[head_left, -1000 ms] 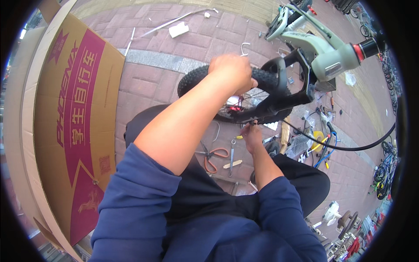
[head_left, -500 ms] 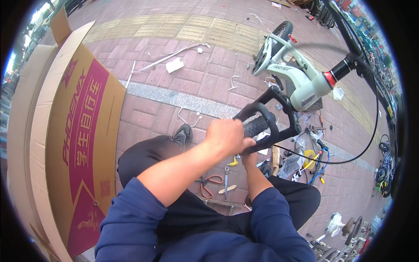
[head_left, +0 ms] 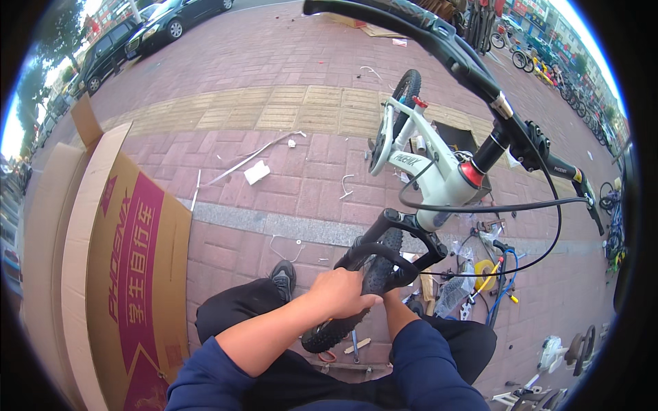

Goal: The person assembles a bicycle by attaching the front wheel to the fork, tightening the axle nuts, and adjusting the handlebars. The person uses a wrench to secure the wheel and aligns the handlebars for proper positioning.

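Observation:
A pale green bicycle frame [head_left: 439, 185] stands before me with its black fork [head_left: 428, 241] pointing toward me. Between the fork legs is the front wheel's knobbly tyre [head_left: 337, 331], its near part hanging over my lap. My left hand [head_left: 340, 293] is closed at the lower end of the left fork leg, its thumb against the tyre and its fingers partly out of sight. Behind the fork's other leg is my right hand [head_left: 395, 299], its fingers hidden. The black handlebar [head_left: 473, 75] rises above the red headset ring [head_left: 470, 173], trailing a black cable [head_left: 548, 248].
A large cardboard box [head_left: 168, 274] stands at my left. Tools, a yellow tape roll [head_left: 484, 272] and clear plastic wrap [head_left: 456, 291] lie right of the fork. A spanner [head_left: 356, 348] lies near my legs. White packing [head_left: 257, 172] rests on the paving; parked cars [head_left: 164, 27] stand far off.
The view has tilted up, showing more handlebar and the cars. The fork and wheel sit lower and have swung, so the tyre now shows below my left hand. Both hands stay at the wheel.

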`<state>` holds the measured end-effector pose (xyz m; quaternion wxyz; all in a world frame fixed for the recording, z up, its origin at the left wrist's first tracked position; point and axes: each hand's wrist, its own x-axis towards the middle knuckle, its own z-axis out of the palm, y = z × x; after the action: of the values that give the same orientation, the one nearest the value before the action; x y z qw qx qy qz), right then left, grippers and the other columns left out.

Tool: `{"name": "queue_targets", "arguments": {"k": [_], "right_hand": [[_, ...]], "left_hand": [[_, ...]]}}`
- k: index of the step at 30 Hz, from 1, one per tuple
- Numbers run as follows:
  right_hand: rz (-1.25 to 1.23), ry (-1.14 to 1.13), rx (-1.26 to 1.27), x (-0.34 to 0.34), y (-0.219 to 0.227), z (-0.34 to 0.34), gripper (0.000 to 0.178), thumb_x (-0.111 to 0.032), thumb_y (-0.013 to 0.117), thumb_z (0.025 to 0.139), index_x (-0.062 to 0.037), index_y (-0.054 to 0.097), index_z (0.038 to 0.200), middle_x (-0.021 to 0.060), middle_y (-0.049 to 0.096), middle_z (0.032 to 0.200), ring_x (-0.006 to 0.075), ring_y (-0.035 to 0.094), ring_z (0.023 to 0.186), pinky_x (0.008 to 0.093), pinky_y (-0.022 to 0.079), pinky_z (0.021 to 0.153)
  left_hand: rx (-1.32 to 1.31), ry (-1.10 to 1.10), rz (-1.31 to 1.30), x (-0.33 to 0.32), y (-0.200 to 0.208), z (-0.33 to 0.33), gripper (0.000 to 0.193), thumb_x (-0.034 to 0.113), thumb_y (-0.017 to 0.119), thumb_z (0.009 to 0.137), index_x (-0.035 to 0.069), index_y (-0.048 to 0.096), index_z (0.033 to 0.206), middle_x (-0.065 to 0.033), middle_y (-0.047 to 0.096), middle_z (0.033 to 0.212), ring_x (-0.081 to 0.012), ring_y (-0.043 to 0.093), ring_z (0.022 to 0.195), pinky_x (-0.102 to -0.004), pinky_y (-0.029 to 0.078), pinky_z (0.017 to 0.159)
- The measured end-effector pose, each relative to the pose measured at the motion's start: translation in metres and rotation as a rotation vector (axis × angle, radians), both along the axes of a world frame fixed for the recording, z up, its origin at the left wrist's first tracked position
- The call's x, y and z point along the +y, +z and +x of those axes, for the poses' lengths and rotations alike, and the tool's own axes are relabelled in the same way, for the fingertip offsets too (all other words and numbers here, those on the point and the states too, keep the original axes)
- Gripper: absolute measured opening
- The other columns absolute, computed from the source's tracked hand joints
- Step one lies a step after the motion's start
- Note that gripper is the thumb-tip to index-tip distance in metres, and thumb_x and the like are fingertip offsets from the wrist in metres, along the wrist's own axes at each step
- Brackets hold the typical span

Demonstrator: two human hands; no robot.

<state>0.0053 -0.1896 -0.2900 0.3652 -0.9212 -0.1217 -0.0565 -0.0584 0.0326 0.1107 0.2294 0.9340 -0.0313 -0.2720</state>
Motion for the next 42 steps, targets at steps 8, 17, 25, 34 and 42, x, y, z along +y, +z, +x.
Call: {"name": "queue_targets", "arguments": {"k": [8, 17, 25, 34, 42], "right_hand": [[-0.8, 0.876, 0.694, -0.082, 0.091, 0.021, 0.036, -0.039, 0.067, 0.093, -0.0074, 0.078, 0.105, 0.0132, 0.077, 0.1, 0.0259, 0.074, 0.094, 0.042, 0.056, 0.083], [0.295, 0.079, 0.568, -0.011, 0.312, -0.098, 0.057, -0.054, 0.072, 0.09, 0.0023, 0.075, 0.098, 0.0179, 0.075, 0.089, 0.029, 0.073, 0.085, 0.043, 0.054, 0.079], [-0.518, 0.568, 0.573, -0.085, 0.343, -0.262, 0.042, -0.046, 0.07, 0.089, -0.0063, 0.079, 0.098, 0.0187, 0.075, 0.097, 0.0414, 0.072, 0.098, 0.0487, 0.057, 0.091], [-0.597, 0.256, -0.961, 0.047, 0.77, 0.004, 0.101, -0.061, 0.09, 0.066, -0.0005, 0.059, 0.14, 0.0221, 0.067, 0.13, 0.035, 0.066, 0.119, 0.0408, 0.049, 0.105], [-0.714, 0.279, -0.549, 0.149, 0.774, 0.039, 0.063, -0.044, 0.088, 0.077, 0.0063, 0.069, 0.109, 0.023, 0.075, 0.103, 0.0379, 0.072, 0.099, 0.0457, 0.056, 0.089]], "left_hand": [[-0.156, 0.056, -0.132, 0.032, -0.083, 0.075, 0.051, 0.03, 0.082, 0.074, 0.002, 0.069, 0.114, -0.0223, 0.074, 0.106, -0.0409, 0.07, 0.104, -0.0475, 0.055, 0.091], [-0.303, 0.506, -0.607, -0.013, -0.132, 0.052, 0.038, 0.013, 0.072, 0.072, 0.004, 0.07, 0.109, -0.0228, 0.073, 0.098, -0.0416, 0.07, 0.099, -0.0451, 0.053, 0.087], [-0.356, 0.475, -0.671, -0.057, -0.105, 0.064, 0.038, 0.014, 0.074, 0.07, 0.003, 0.07, 0.107, -0.0269, 0.073, 0.104, -0.0456, 0.069, 0.104, -0.0493, 0.054, 0.089], [-0.308, 0.514, -0.555, -0.032, -0.11, 0.05, 0.04, 0.018, 0.071, 0.076, 0.008, 0.07, 0.115, -0.0243, 0.074, 0.111, -0.0455, 0.067, 0.112, -0.0497, 0.052, 0.096], [-0.257, 0.51, -0.519, -0.024, -0.111, 0.036, 0.041, 0.014, 0.07, 0.077, 0.01, 0.069, 0.118, -0.0252, 0.073, 0.111, -0.0451, 0.068, 0.111, -0.0502, 0.052, 0.096]]}}
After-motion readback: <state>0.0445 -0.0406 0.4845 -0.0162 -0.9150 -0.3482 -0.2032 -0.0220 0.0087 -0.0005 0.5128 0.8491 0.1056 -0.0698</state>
